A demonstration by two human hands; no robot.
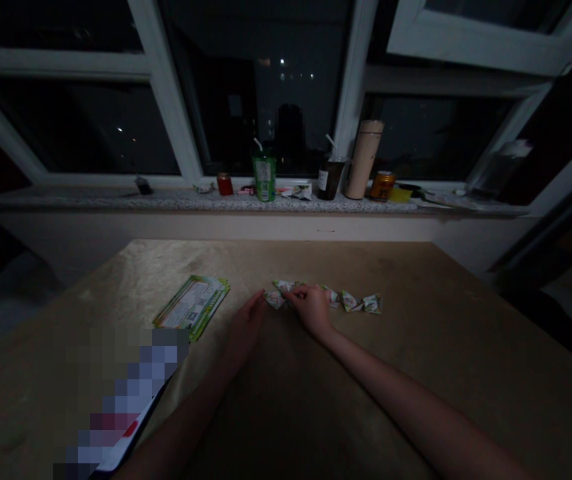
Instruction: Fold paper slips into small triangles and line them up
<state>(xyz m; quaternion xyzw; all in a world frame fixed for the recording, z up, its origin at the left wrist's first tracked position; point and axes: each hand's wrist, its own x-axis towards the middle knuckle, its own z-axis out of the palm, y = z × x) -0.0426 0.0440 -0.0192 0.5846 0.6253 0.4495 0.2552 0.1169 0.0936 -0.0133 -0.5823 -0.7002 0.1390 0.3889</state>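
A row of small green-and-white triangular packets (pixel 350 301) lies across the middle of the tabletop. At its left end, a triangular packet (pixel 275 300) sits between my two hands. My left hand (pixel 247 321) meets this packet's left corner with thumb and forefinger close together. My right hand (pixel 312 308) reaches over the row, its thumb and forefinger pinched at the packet's right side. The palm hides some packets beneath it. Left of my hands is a stack of flat green-and-white packages (pixel 193 303) with printed text.
The table (pixel 416 380) has a brown cover. A pixelated, device-like object (pixel 131 407) lies at the left front. On the windowsill (pixel 186 200) stand a green can (pixel 265 177) with a straw, a dark drink cup (pixel 330 179), a tall beige flask (pixel 365 160) and an orange can (pixel 383 185).
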